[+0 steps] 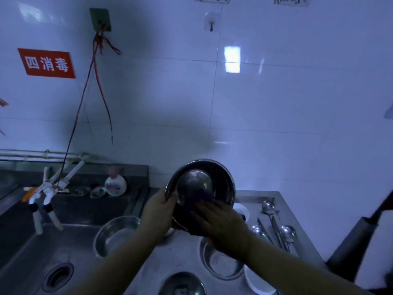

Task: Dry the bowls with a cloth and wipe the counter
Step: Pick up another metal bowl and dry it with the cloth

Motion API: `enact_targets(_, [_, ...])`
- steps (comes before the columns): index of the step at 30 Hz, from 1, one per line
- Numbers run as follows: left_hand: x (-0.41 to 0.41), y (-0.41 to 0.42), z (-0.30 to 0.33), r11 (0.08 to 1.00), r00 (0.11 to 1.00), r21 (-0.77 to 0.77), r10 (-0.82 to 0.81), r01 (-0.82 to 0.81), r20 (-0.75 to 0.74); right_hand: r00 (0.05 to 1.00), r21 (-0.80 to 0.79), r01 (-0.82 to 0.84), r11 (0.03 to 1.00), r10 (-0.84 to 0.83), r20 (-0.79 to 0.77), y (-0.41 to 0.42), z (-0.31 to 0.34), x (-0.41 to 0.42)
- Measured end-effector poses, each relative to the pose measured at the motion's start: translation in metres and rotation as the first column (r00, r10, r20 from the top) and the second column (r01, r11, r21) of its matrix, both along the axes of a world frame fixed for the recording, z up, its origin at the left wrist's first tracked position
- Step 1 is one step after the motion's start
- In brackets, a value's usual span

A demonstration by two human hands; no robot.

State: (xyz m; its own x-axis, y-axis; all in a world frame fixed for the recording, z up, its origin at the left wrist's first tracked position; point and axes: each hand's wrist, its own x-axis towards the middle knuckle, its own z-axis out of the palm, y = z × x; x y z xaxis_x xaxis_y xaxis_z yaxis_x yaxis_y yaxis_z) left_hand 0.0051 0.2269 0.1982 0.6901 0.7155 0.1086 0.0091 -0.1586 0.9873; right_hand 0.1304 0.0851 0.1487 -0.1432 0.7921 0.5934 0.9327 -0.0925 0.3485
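Observation:
A steel bowl [221, 177] is held up and tilted toward me above the counter [182, 248]. My left hand [158, 206] grips its left rim. Inside the bowl, my right hand [214, 222] presses a purple cloth [202, 199] against the lower wall, and most of the cloth is hidden under my fingers. Another steel bowl [116, 233] sits at the sink's right edge. Two more steel bowls [223, 262] [182, 284] stand on the counter below my arms.
The sink [42, 252] with its drain [57, 276] lies at the left, under twin taps [42, 199]. A soap bottle [115, 184] stands behind the sink. Spoons and a knife [274, 228] lie at the right, beside white dishes [241, 210] [257, 282].

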Motion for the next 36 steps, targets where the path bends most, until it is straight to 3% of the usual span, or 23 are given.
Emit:
enact_targets(3, [-0.002, 0.008, 0.009, 0.995, 0.997, 0.080, -0.060, 0.063, -0.047, 0.990, 0.049, -0.033, 0.998, 0.026, 0.139, -0.005, 0.018, 0.018])
enact_targets(6, [-0.001, 0.007, 0.018, 0.997, 0.999, 0.070, -0.035, 0.034, 0.027, 0.990, 0.143, 0.049, 0.988, -0.067, 0.127, 0.001, 0.025, 0.010])
enact_targets(10, [0.002, -0.012, 0.022, 0.999, 0.993, -0.037, -0.015, 0.020, 0.117, 0.963, 0.221, 0.269, 0.937, -0.253, -0.097, 0.023, 0.014, -0.032])
enact_targets(13, [0.001, -0.018, 0.021, 1.000, 0.998, 0.007, -0.021, 0.021, 0.062, 0.939, 0.188, 0.279, 0.942, -0.227, -0.258, 0.031, 0.009, -0.053])
enact_targets(15, [-0.005, -0.011, 0.023, 0.996, 0.998, 0.069, -0.055, 0.052, 0.039, 0.957, 0.163, 0.236, 0.958, -0.199, -0.213, 0.022, 0.008, -0.050])
enact_targets(19, [-0.018, 0.015, 0.039, 0.940, 0.969, 0.255, -0.188, 0.225, -0.161, 0.993, 0.131, 0.101, 0.986, -0.109, 0.053, -0.004, 0.010, -0.031])
enact_targets(22, [-0.022, 0.025, 0.055, 0.903, 0.952, 0.338, -0.189, 0.265, -0.242, 0.991, 0.166, 0.028, 0.986, -0.049, 0.127, -0.012, 0.022, -0.025])
enact_targets(24, [-0.024, 0.018, 0.058, 0.939, 0.981, 0.301, -0.128, 0.168, -0.146, 0.992, 0.187, 0.046, 0.981, -0.066, 0.105, -0.008, 0.031, -0.032])
enact_targets(26, [-0.026, 0.000, 0.051, 0.985, 0.991, 0.112, -0.128, 0.131, -0.032, 0.992, 0.230, 0.098, 0.968, -0.113, 0.053, -0.001, 0.035, -0.044])
enact_targets(28, [-0.029, -0.022, 0.038, 0.976, 0.982, -0.112, -0.180, 0.184, 0.048, 0.987, 0.256, 0.158, 0.954, -0.152, -0.043, 0.006, 0.037, -0.059])
enact_targets(30, [-0.031, -0.032, 0.030, 0.962, 0.985, -0.226, -0.128, 0.152, 0.115, 0.976, 0.261, 0.207, 0.943, -0.179, -0.127, 0.011, 0.037, -0.073])
enact_targets(32, [-0.033, -0.032, 0.030, 0.962, 0.987, -0.257, -0.059, 0.096, 0.148, 0.967, 0.238, 0.234, 0.943, -0.199, -0.160, 0.013, 0.036, -0.084])
enact_targets(36, [-0.037, -0.028, 0.032, 0.995, 0.993, -0.098, -0.003, 0.014, 0.120, 0.973, 0.196, 0.217, 0.956, -0.197, -0.118, 0.013, 0.033, -0.091])
